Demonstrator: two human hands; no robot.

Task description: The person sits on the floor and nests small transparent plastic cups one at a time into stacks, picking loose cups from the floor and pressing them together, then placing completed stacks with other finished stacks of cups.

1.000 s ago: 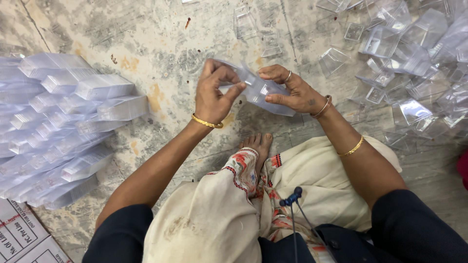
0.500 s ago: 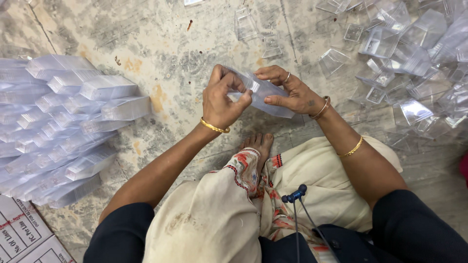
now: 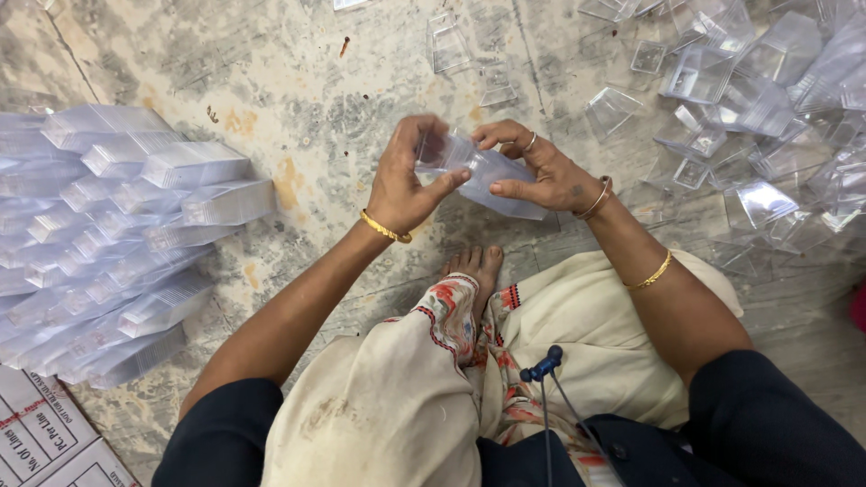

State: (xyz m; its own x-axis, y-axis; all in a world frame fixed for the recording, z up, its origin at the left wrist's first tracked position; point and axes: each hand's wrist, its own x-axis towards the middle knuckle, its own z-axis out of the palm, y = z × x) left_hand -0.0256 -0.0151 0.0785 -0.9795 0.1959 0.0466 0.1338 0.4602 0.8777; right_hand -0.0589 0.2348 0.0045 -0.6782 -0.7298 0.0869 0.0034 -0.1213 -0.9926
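Both my hands hold a nested stack of clear plastic containers [image 3: 494,177] above the stone floor, in front of my folded legs. My left hand [image 3: 408,180] grips the stack's left end, thumb pressed along its near side. My right hand [image 3: 539,169] holds the right part, fingers curled over the top and a ring on one finger. Gold bangles sit on both wrists. The stack tilts down toward the right.
Rows of stacked clear containers [image 3: 117,234] lie at the left. A loose heap of single clear containers [image 3: 758,99] spreads over the upper right. A printed cardboard box [image 3: 45,442] sits at the bottom left. My bare foot [image 3: 476,269] rests just below the hands.
My hands shifted slightly up and right, and the stack turned a little in my grip. The piles on the floor stayed as they were.
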